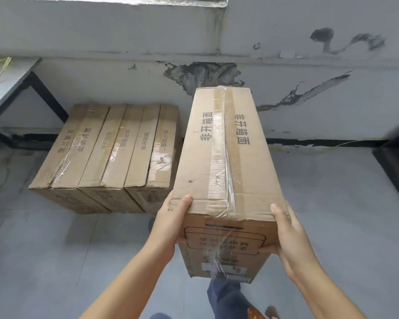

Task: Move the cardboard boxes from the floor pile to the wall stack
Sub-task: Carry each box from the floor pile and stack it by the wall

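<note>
Left hand [171,224] and right hand [290,236] grip the carried box [226,157], printed "非开箱面"; three boxes [111,153] stand at 10 o'clock.

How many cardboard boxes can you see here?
4. Three boxes stand side by side on the floor against the wall: left, middle, right. The fourth box is held up between both hands. Others may lie out of view.

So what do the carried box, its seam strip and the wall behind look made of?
Carried box: brown corrugated cardboard by the look, matte, creased at the edges. Seam strip: clear plastic tape, glossy and wrinkled. Wall: probably painted plaster or concrete; pale paint flakes off over dark patches.
</note>
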Motion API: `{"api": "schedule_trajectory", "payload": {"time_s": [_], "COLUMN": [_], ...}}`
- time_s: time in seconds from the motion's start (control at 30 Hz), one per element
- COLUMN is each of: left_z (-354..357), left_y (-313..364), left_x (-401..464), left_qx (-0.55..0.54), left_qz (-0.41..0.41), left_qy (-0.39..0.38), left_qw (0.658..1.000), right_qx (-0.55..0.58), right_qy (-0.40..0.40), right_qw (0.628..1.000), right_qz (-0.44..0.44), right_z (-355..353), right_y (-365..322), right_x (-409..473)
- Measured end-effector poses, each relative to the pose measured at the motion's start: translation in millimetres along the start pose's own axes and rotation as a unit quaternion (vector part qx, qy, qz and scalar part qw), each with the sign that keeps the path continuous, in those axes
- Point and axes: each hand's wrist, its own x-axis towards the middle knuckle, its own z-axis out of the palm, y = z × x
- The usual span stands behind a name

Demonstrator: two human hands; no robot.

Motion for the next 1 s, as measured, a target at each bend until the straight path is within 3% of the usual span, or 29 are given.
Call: {"api": "schedule_trajectory", "payload": {"time_s": [0.2,0.5,0.83,1.0], "left_z": [58,65,32,20], "left_y": [9,-19,-108,-144], "left_x": [82,209,315,324], "left_qx": [-0.020,-0.022,-0.004,-0.052], "left_qz": [-0.037,-0.062,-0.094,-0.164], "left_qy": [0.039,0.092,0.075,0.110], "left_qw": [0.998,0.994,0.993,0.979], "right_qx": [-0.020,-0.049,-0.040,-0.071], "right_qy": [-0.038,-0.082,-0.077,-0.083], "right_qw": [0.998,0.994,0.989,0.982], "right_qz": [0.034,0.055,0.122,0.153], "right_z": [-10,28,73,84], "right_y": [-12,43,166,195], "right_x": [114,247,307,305]}}
